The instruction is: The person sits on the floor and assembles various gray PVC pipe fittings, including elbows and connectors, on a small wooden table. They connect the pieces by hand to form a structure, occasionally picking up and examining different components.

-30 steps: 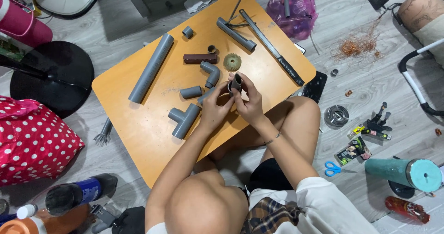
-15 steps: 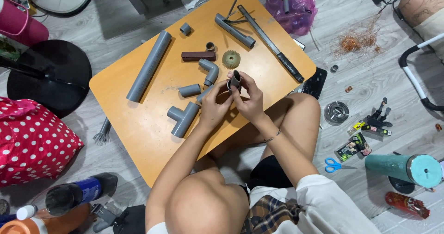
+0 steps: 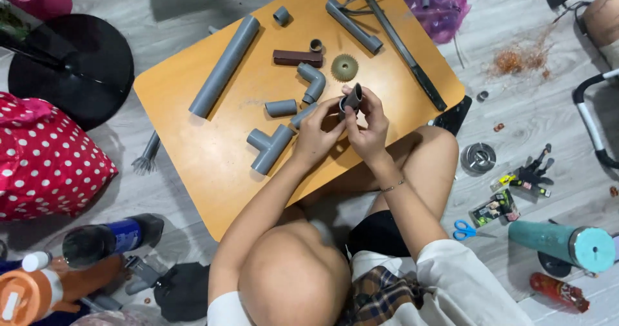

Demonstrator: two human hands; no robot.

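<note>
My left hand [image 3: 317, 130] and my right hand [image 3: 368, 125] meet above the orange table [image 3: 193, 165], both gripping a short grey pipe fitting [image 3: 351, 99]. Just left of my hands lie a grey tee piece [image 3: 268, 146], a short grey pipe stub [image 3: 281, 108] and a grey elbow [image 3: 313, 81]. A ridged olive disc [image 3: 345, 67] sits right above my fingers. A long grey pipe [image 3: 224, 65] lies at the table's left.
A brown block [image 3: 297, 58], a small ring [image 3: 316, 45], a grey pipe with a joint [image 3: 353, 25] and a long dark bar [image 3: 404, 49] lie at the back. On the floor: blue scissors [image 3: 463, 230], teal cylinder [image 3: 562, 245], polka-dot bag [image 3: 45, 158].
My hands have kept working the grey fitting in the same spot; its tilt in my fingers has shifted slightly. The table's other parts have not moved.
</note>
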